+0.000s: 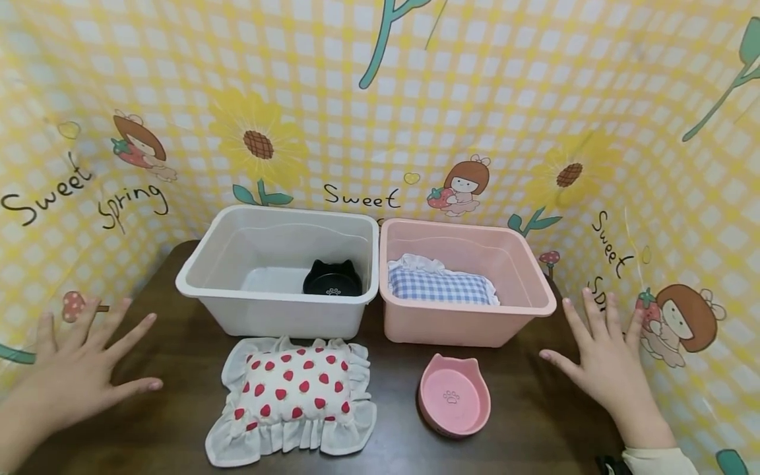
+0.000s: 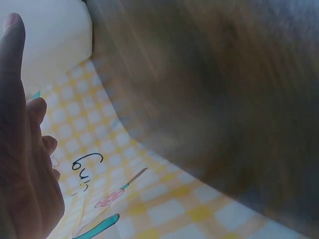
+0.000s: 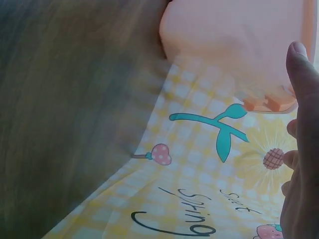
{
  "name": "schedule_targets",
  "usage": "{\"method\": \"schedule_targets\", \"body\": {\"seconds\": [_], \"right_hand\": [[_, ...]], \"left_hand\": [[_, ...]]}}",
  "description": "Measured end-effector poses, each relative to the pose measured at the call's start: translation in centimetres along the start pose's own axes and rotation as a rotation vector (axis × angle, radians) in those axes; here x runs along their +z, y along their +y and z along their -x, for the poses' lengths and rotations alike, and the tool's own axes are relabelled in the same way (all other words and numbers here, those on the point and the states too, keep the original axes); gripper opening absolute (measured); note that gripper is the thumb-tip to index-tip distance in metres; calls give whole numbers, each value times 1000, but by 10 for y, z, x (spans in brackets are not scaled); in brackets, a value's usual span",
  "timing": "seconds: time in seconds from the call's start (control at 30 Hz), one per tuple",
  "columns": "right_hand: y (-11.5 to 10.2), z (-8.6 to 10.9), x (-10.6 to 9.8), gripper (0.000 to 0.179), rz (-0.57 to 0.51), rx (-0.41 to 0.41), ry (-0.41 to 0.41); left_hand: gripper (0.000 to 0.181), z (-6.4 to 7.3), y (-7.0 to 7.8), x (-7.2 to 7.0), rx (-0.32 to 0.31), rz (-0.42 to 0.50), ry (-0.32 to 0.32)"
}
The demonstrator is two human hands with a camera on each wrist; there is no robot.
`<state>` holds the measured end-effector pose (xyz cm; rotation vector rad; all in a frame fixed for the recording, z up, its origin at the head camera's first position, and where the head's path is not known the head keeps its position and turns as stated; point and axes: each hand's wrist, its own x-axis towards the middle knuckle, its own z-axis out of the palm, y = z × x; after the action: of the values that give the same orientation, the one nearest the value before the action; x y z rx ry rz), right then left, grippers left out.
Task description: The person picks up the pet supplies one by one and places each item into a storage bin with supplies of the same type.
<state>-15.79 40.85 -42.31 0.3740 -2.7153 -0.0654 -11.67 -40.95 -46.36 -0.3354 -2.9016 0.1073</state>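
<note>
Pillow [image 1: 295, 389] — ruffled strawberry-print cloth; pink bowl [image 1: 456, 399] round, cat-eared; left hand [image 1: 74, 379], right hand [image 1: 615, 359] — fingers [image 1: 134, 336] spread wide.

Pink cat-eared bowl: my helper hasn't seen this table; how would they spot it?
On the dark brown table, find the pink rectangular bin. The pink cat-eared bowl sits in front of it, right of the white strawberry-print pillow. Unlike the black cat-eared bowl, it's in no bin.
</note>
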Motion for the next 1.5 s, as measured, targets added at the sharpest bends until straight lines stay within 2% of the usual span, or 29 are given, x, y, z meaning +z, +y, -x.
{"method": "schedule_targets", "body": {"seconds": [0.2, 0.47, 0.77, 0.87, 1.13, 1.37, 1.5], "right_hand": [[-4, -3, -3, 110, -70, 25, 14], [-7, -13, -3, 107, -160, 48, 34], [-13, -24, -10, 97, -402, 69, 52], [-15, -28, -10, 94, -483, 67, 65], [-15, -33, -4, 82, -620, 84, 63], [-16, -40, 1, 80, -689, 144, 36], [-15, -47, 6, 82, -737, 169, 18]], "left_hand": [[113, 6, 8, 9, 39, 46, 0], [116, 10, 29, 6, 53, 121, 17], [124, 9, 63, 9, 128, 201, 70], [122, 10, 75, 14, 142, 258, 65], [107, 13, 102, 27, 121, 507, 26], [102, 11, 121, 24, 87, 684, 11], [101, 11, 133, 19, 44, 714, -28]]}}
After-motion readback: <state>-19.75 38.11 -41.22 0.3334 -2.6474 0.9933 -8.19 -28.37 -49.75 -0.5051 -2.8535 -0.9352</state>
